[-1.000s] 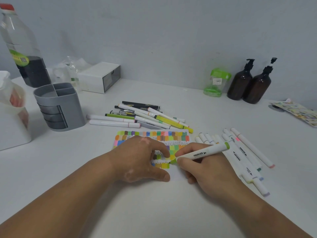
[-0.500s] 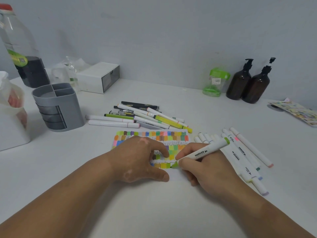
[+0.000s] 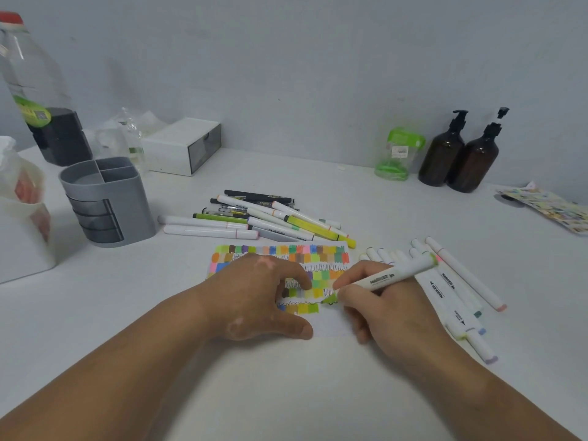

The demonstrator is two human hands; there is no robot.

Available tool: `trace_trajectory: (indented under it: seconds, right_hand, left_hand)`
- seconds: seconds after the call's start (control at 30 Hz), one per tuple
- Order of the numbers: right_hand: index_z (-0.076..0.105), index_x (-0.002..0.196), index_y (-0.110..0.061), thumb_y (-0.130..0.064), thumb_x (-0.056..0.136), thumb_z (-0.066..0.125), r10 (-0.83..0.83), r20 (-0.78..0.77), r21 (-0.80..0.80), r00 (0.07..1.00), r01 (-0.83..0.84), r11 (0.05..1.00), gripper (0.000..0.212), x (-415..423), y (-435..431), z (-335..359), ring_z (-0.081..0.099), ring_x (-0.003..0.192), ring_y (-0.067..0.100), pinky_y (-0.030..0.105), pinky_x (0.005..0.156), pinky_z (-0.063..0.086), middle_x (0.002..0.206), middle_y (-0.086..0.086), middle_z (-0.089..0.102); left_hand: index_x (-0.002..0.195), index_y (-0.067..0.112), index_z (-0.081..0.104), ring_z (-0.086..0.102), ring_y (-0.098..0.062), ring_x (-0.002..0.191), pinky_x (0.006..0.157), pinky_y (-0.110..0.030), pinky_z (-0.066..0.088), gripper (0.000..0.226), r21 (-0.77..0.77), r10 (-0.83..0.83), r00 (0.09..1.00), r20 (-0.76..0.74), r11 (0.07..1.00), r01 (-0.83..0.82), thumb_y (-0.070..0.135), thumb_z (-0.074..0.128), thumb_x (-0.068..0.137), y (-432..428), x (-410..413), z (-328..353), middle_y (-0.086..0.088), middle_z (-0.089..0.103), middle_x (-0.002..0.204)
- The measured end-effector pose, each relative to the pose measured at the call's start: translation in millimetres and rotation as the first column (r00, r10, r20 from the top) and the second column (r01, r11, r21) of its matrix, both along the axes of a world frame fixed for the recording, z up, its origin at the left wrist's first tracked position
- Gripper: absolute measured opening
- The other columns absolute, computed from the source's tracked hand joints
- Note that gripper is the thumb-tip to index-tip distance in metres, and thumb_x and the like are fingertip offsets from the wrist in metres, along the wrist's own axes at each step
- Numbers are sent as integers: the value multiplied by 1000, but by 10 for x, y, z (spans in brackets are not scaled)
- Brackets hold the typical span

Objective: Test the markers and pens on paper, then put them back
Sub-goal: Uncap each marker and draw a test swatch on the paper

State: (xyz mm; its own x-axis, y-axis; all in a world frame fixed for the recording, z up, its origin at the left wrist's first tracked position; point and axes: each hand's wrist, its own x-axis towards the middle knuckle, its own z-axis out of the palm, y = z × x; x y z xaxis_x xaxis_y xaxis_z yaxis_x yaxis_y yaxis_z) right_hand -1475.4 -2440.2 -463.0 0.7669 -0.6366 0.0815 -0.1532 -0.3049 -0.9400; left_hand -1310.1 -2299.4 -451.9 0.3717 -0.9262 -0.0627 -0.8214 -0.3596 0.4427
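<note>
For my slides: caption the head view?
The right hand swatches a green marker on the paper while the left hand rests on it.

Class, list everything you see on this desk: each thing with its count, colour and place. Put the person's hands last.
paper: one, white with coloured swatches, centre
green marker: one, white barrel, green end, tip on the paper
loose pens and markers: a pile, count unclear, white, black, yellow-green, behind the paper
row of markers: count unclear, white, right of the paper
pen holder: one, grey, left
pump bottles: two, brown, back right
jar: one, clear with green lid, beside the pump bottles
box: one, white, back left
large bottle: one, clear, red cap, dark liquid, far left
patterned sheet: one, multicoloured, far right
left hand: one, rests on the paper
right hand: one, fingers grip the green marker
</note>
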Motion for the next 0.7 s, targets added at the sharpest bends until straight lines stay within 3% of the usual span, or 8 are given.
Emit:
trace_trajectory:
  seconds: [0.07,0.13,0.23,0.3,0.37,0.5,0.7]
  right_hand:
    - [70,76,-17,-19,70,66,-75,147,137,986,55,989,7,-4,-60,27,50,43,17,25,41,43,51,4,57]
    - [67,73,-16,-17,71,69,-112,256,218,960,56,974,3,-25,-121,76,50,46,18,27,41,42,54,6,57]
    - [70,70,-18,-24,68,77,-95,320,253,943,11,967,10,-69,-183,131,51,47,15,24,41,41,56,5,57]
    - [73,75,-18,-24,66,80,-57,336,278,940,-41,960,13,-84,-196,150,52,50,15,24,43,42,57,5,57]
    - [75,80,-16,-17,71,75,-37,369,346,929,-100,933,9,-88,-199,164,54,52,16,24,44,44,62,9,59]
    - [75,78,-15,-14,74,63,-49,396,416,917,-132,900,12,-95,-201,194,54,52,18,26,44,45,65,12,62]
    - [74,76,-15,-14,76,67,-38,402,366,915,-123,922,8,-111,-217,211,53,50,17,25,44,44,62,11,61]
  left_hand:
    - [119,50,58,53,8,76,58,-12,37,63,-80,47,998,-33,996,-49,70,79,64,23,25,17,16,55,79]
    - [114,48,57,52,4,72,59,-14,41,48,-198,103,989,-109,973,-123,54,80,73,35,60,50,14,53,77]
    - [107,45,55,53,-5,70,62,-26,51,24,-324,126,898,-421,904,-279,26,59,93,6,63,82,13,55,81]
    - [108,37,58,56,-13,78,73,-42,54,28,-344,78,826,-558,884,-316,14,48,96,-7,12,97,9,61,91]
    - [113,24,59,62,-17,82,82,-47,54,36,-374,-17,784,-621,886,-276,-4,42,99,-10,-50,82,4,70,99]
    - [127,18,53,74,-26,95,90,-41,59,28,-369,-112,701,-704,902,-226,2,50,103,-13,-92,34,-4,74,113]
    - [108,9,63,75,-29,91,80,-33,61,11,-382,-128,696,-706,897,-222,11,62,97,-17,-66,35,-7,78,104]
